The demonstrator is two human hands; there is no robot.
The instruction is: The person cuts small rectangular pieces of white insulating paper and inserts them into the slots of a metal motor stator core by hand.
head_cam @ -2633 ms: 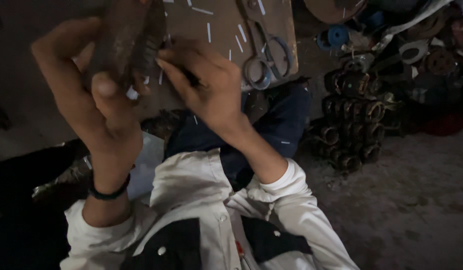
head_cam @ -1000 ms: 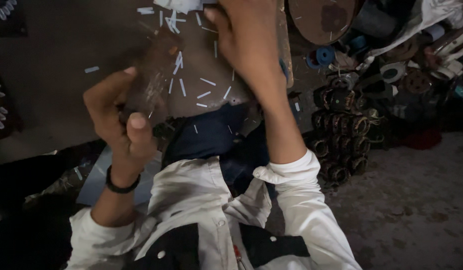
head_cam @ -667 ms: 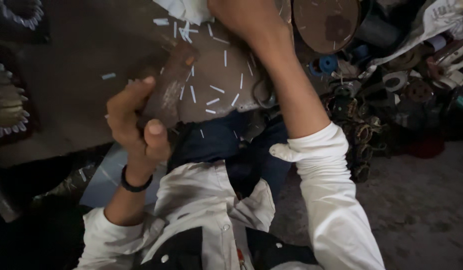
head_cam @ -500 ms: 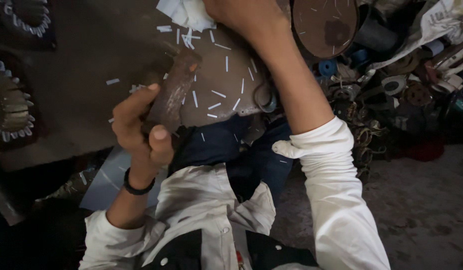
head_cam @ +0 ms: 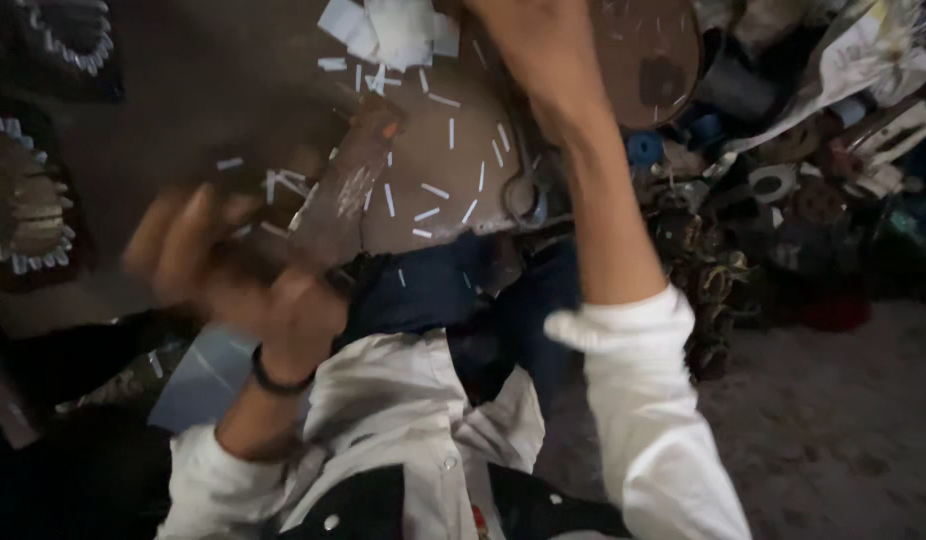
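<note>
In the head view, your left hand (head_cam: 233, 265), blurred at the left of the frame, was wrapped tightly around a brown, rusty-looking block (head_cam: 348, 190), which angled up toward the centre; half a second before, that hand had sat sharper and slightly lower, so it was swinging the block while the grip stayed firm. Your right hand (head_cam: 523, 30) had climbed to the top edge, mostly cut off, and I cannot tell whether it was holding anything. The board (head_cam: 423, 170) on your lap at upper centre carried scattered white strips (head_cam: 433, 190), with scraps of white paper (head_cam: 393, 25) piled at its far end. A round brown disc (head_cam: 648, 55) lay at upper right, toothed metal rings (head_cam: 23, 215) at the far left, and a crowded heap of dark parts (head_cam: 783, 220) hemmed in the right side.
</note>
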